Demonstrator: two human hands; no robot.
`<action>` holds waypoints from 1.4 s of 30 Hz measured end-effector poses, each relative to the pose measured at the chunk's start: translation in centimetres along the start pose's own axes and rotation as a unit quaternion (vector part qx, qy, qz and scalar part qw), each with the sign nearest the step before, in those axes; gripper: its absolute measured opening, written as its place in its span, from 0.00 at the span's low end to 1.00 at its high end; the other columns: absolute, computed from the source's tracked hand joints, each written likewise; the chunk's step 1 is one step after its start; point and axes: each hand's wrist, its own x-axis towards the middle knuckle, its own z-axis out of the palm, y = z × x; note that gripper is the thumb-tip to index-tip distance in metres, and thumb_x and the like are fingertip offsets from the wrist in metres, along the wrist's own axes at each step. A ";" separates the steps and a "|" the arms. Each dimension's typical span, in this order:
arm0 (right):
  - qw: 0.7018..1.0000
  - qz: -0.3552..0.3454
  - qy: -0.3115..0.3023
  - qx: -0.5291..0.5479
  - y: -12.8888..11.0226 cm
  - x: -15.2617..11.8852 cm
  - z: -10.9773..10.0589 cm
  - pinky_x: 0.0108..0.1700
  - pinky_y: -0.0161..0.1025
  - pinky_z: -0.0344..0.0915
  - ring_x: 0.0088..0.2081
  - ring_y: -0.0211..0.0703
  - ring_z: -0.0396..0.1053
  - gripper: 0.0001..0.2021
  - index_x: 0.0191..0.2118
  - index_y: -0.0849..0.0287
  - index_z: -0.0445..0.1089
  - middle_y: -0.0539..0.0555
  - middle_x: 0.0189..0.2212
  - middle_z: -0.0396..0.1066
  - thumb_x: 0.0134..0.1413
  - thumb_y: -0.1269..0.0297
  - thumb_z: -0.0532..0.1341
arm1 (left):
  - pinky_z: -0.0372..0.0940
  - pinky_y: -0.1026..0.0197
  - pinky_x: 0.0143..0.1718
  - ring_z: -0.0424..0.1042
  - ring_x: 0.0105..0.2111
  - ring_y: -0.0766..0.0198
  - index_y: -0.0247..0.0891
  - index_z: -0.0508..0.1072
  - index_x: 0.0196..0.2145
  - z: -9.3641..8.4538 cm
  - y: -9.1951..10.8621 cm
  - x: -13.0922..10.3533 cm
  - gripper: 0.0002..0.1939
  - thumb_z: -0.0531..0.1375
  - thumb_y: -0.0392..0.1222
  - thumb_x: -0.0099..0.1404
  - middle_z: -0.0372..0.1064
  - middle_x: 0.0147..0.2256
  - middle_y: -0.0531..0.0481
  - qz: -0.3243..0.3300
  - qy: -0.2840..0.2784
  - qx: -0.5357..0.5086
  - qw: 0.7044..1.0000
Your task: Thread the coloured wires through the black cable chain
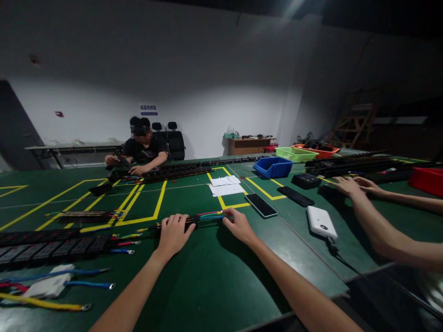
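Note:
A bundle of wires (208, 215) with green, blue and red leads lies across the green table in front of me. My left hand (174, 234) is closed over its dark, sleeved middle, palm down. Thumb and fingers of my right hand (238, 224) pinch the coloured wire ends; the fingertips partly hide them. Left of my left hand, yellow-green leads with metal lugs stick out beside a row of black socket strips (51, 249). A similar wire bundle (86, 216) rests farther left. Nearer me lie loose blue and yellow cables (44, 302) with ring lugs.
A phone (261, 205), a black flat case (296, 196) and a white power bank (321, 222) with a cable lie to the right. Beyond are white papers (226, 186) and a blue bin (272, 167). A co-worker's hands work at right; another person sits across the table.

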 end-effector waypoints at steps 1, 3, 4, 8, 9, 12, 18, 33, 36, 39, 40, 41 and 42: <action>1.000 0.000 0.000 -0.002 0.0 0.0 0.0 0.41 0.39 0.70 0.38 0.45 0.74 0.13 0.45 0.59 0.74 0.56 0.39 0.77 0.55 0.67 0.58 | 0.56 0.43 0.57 0.69 0.52 0.49 0.40 0.74 0.53 0.0 0.0 0.0 0.26 0.48 0.59 0.73 0.73 0.51 0.41 0.000 -0.001 -0.002 1.000; 1.000 -0.001 0.000 -0.008 -0.1 -0.1 -0.1 0.41 0.40 0.70 0.38 0.45 0.74 0.13 0.45 0.59 0.74 0.55 0.39 0.77 0.55 0.67 0.59 | 0.56 0.43 0.57 0.69 0.52 0.49 0.40 0.74 0.54 0.0 -0.1 0.0 0.26 0.48 0.59 0.73 0.73 0.51 0.41 -0.001 -0.003 -0.005 1.000; 1.000 -0.002 -0.001 -0.011 -0.1 -0.1 -0.1 0.42 0.40 0.70 0.38 0.45 0.74 0.13 0.45 0.59 0.75 0.55 0.39 0.77 0.55 0.67 0.59 | 0.56 0.43 0.57 0.69 0.52 0.49 0.40 0.74 0.54 0.0 -0.1 0.0 0.26 0.48 0.59 0.73 0.73 0.51 0.41 -0.002 -0.004 -0.006 1.000; 1.000 -0.002 -0.006 -0.016 0.1 -0.1 -0.1 0.42 0.40 0.70 0.39 0.46 0.74 0.13 0.45 0.59 0.74 0.56 0.39 0.77 0.55 0.67 0.59 | 0.56 0.43 0.57 0.69 0.53 0.49 0.40 0.74 0.54 -0.2 0.1 0.0 0.27 0.47 0.59 0.73 0.73 0.51 0.41 -0.005 -0.010 -0.008 1.000; 1.000 -0.001 -0.007 -0.016 0.1 -0.1 -0.1 0.42 0.40 0.70 0.39 0.46 0.74 0.13 0.46 0.59 0.74 0.56 0.40 0.77 0.55 0.67 0.59 | 0.56 0.43 0.57 0.69 0.53 0.49 0.40 0.74 0.54 -0.2 0.1 0.0 0.27 0.47 0.60 0.73 0.73 0.51 0.41 -0.007 -0.011 -0.008 1.000; 1.000 -0.004 -0.007 -0.017 0.1 -0.1 -0.1 0.43 0.41 0.70 0.40 0.46 0.74 0.15 0.47 0.59 0.75 0.56 0.41 0.77 0.55 0.67 0.59 | 0.56 0.43 0.58 0.68 0.53 0.49 0.41 0.74 0.54 -0.3 0.2 0.0 0.27 0.47 0.60 0.73 0.73 0.51 0.41 -0.008 -0.014 -0.010 1.000; 1.000 -0.008 -0.004 -0.028 0.1 -0.1 -0.1 0.44 0.41 0.70 0.41 0.46 0.74 0.17 0.49 0.60 0.76 0.58 0.42 0.77 0.55 0.67 0.59 | 0.56 0.42 0.58 0.68 0.53 0.48 0.40 0.73 0.54 -0.3 0.2 0.1 0.28 0.47 0.60 0.73 0.72 0.52 0.40 -0.011 -0.019 -0.013 1.000; 0.997 -0.061 -0.043 0.001 -0.2 0.0 -0.5 0.66 0.53 0.55 0.65 0.52 0.58 0.36 0.69 0.52 0.59 0.57 0.64 0.62 0.52 0.68 0.60 | 0.57 0.43 0.56 0.68 0.52 0.48 0.39 0.74 0.54 -0.6 0.4 0.1 0.27 0.47 0.59 0.73 0.73 0.51 0.40 -0.010 -0.018 0.002 1.000; 0.997 -0.048 -0.068 -0.007 -0.3 0.0 -0.7 0.66 0.55 0.55 0.64 0.54 0.59 0.38 0.70 0.52 0.56 0.58 0.64 0.62 0.52 0.65 0.61 | 0.57 0.43 0.56 0.68 0.52 0.48 0.39 0.74 0.53 -0.6 0.4 0.1 0.26 0.48 0.59 0.73 0.73 0.51 0.40 -0.008 -0.015 -0.001 1.000; 0.996 -0.065 -0.058 -0.007 -1.1 -0.2 -1.0 0.66 0.55 0.55 0.63 0.53 0.59 0.37 0.70 0.50 0.56 0.57 0.64 0.62 0.54 0.65 0.60 | 0.56 0.43 0.56 0.68 0.52 0.48 0.39 0.73 0.54 -0.5 0.3 0.1 0.27 0.48 0.59 0.73 0.73 0.51 0.40 -0.006 -0.012 -0.003 1.000; 0.996 -0.077 -0.050 -0.006 -1.5 -0.3 -1.0 0.66 0.54 0.55 0.64 0.52 0.59 0.36 0.70 0.49 0.56 0.56 0.64 0.62 0.55 0.66 0.59 | 0.56 0.43 0.56 0.68 0.52 0.48 0.38 0.73 0.54 -0.4 0.3 0.1 0.27 0.48 0.59 0.73 0.73 0.51 0.40 -0.006 -0.012 -0.003 1.000; 0.995 -0.090 -0.043 -0.005 -2.0 -0.4 -1.1 0.66 0.54 0.55 0.64 0.52 0.59 0.36 0.70 0.49 0.56 0.56 0.64 0.62 0.56 0.66 0.59 | 0.56 0.43 0.56 0.68 0.51 0.48 0.38 0.73 0.54 -0.4 0.3 0.0 0.27 0.47 0.58 0.73 0.73 0.50 0.40 -0.006 -0.010 -0.002 1.000; 0.994 -0.103 -0.038 -0.004 -2.5 -0.5 -1.1 0.66 0.53 0.54 0.65 0.51 0.58 0.35 0.70 0.50 0.56 0.56 0.65 0.62 0.56 0.66 0.58 | 0.56 0.43 0.56 0.68 0.51 0.48 0.39 0.73 0.53 -0.4 0.3 0.0 0.26 0.47 0.58 0.73 0.73 0.50 0.40 -0.005 -0.007 0.000 1.000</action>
